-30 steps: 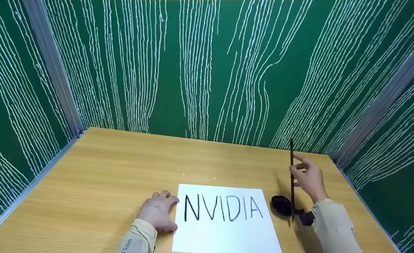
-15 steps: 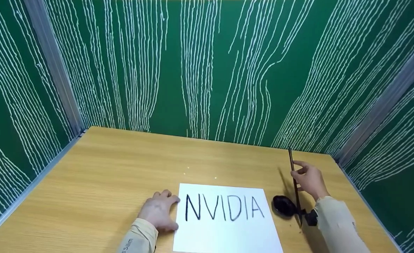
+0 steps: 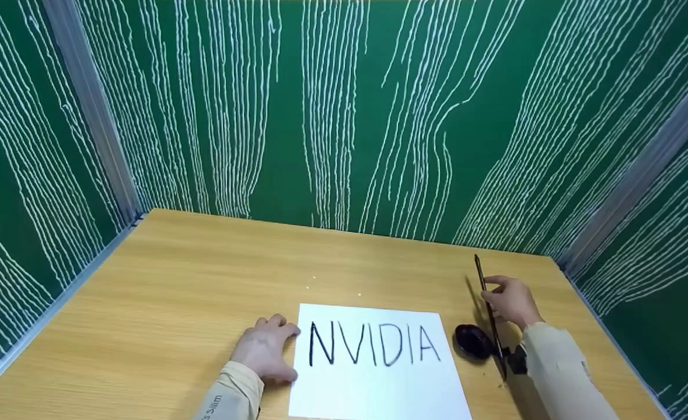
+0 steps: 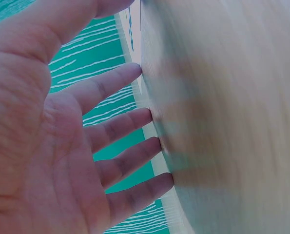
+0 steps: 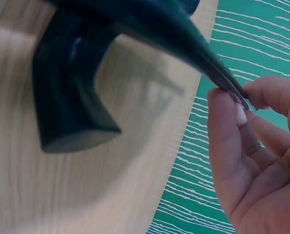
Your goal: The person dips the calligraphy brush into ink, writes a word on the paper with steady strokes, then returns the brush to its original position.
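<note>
In the head view my right hand (image 3: 513,303) pinches a slender dark brush-like stick (image 3: 482,283) near its upper part, tilted with its top to the left. The right wrist view shows thumb and fingertips on the tapered end of this stick (image 5: 203,58). Its lower end lies over or beside a glossy black oval object (image 3: 472,342) with a thick dark piece at its right; contact there is unclear. A white sheet (image 3: 379,391) lettered NVIDIA lies on the table. My left hand (image 3: 265,348) rests with spread fingers at the sheet's left edge, fingertips (image 4: 164,181) on the tabletop.
The wooden table (image 3: 163,291) ends at a green wall (image 3: 285,175) with wavy white lines behind it. Similar green panels stand left and right, joined by grey posts (image 3: 87,105). A few tiny white crumbs (image 3: 359,294) lie beyond the sheet.
My right hand has lowered with the stick, which has gone from nearly upright to leaning, its top to the left. My left hand and the sheet keep their places.
</note>
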The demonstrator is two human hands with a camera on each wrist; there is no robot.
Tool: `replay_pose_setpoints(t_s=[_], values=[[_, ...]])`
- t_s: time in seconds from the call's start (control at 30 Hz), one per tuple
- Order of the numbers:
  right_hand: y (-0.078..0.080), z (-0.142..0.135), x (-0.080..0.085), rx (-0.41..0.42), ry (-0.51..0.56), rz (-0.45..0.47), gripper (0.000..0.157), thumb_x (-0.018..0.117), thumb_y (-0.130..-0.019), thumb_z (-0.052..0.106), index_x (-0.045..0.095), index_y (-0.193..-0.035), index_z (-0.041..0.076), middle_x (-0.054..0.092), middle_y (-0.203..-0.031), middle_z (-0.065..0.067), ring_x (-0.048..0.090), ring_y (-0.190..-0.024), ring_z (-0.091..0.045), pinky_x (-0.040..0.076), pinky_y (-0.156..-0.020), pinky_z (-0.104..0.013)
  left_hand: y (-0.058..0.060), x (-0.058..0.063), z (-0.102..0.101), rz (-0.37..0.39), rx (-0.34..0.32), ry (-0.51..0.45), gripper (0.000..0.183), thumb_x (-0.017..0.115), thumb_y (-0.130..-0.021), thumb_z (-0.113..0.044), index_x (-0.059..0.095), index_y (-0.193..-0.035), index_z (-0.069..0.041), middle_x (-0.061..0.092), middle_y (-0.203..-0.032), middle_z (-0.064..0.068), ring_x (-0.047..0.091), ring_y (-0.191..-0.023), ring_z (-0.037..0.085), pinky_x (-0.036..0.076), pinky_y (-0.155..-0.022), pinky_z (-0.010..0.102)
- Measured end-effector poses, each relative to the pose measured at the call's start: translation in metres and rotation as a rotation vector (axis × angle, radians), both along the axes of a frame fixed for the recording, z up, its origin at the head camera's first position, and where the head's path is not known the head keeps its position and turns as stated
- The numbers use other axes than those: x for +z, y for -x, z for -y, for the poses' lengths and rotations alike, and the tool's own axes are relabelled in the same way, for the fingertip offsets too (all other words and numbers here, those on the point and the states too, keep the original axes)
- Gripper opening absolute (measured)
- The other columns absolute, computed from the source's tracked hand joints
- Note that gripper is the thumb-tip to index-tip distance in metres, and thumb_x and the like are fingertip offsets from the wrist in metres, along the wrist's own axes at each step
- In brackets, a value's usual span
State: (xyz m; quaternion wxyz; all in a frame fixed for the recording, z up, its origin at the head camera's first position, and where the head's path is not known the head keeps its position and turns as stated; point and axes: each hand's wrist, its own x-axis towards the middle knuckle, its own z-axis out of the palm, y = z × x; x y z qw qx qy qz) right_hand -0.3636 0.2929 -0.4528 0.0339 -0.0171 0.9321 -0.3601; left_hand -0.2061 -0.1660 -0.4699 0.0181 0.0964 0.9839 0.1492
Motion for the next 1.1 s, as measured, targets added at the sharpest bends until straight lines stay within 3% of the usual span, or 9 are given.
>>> replay_pose_setpoints(t_s=[0.23, 0.6, 0.8, 1.1], values=[[0.009, 0.000, -0.004, -0.013, -0.027, 0.086, 0.044, 0.053, -0.086, 0.018, 0.044, -0.126, 0.006, 0.055, -0.104, -0.021, 0.058, -0.066, -0.019, 0.052, -0.053, -0.032, 0.000, 0.001, 0.000, -0.004, 0.002, -0.006, 0.074, 0.072, -0.048, -0.040, 0.053, -0.116, -0.019, 0.047, -0.119, 0.009, 0.045, -0.100, 0.029, 0.043, -0.077, 0.049], [0.024, 0.000, -0.011, -0.005, -0.131, 0.149, 0.042, 0.055, -0.083, 0.012, 0.046, -0.123, 0.003, 0.057, -0.083, -0.011, 0.054, -0.060, -0.015, 0.050, -0.051, -0.029, -0.001, 0.001, 0.000, 0.004, 0.012, -0.006, 0.074, 0.072, -0.047, -0.038, 0.053, -0.116, -0.019, 0.047, -0.119, 0.008, 0.044, -0.101, 0.029, 0.042, -0.079, 0.049], [0.029, 0.002, -0.017, 0.026, -0.167, 0.138, 0.041, 0.056, -0.079, 0.009, 0.049, -0.119, 0.000, 0.054, -0.096, -0.017, 0.053, -0.059, -0.014, 0.049, -0.050, -0.028, -0.001, 0.001, 0.000, -0.005, 0.006, -0.005, 0.074, 0.072, -0.047, -0.038, 0.053, -0.116, -0.019, 0.047, -0.116, 0.007, 0.045, -0.098, 0.028, 0.042, -0.077, 0.047], [0.035, 0.003, -0.021, 0.047, -0.204, 0.134, 0.040, 0.057, -0.077, 0.007, 0.052, -0.115, -0.001, 0.055, -0.100, -0.019, 0.053, -0.057, -0.013, 0.043, -0.045, -0.026, 0.001, 0.000, 0.002, 0.006, 0.001, -0.011, 0.074, 0.072, -0.048, -0.039, 0.053, -0.117, -0.020, 0.047, -0.116, 0.006, 0.045, -0.099, 0.027, 0.041, -0.079, 0.048]])
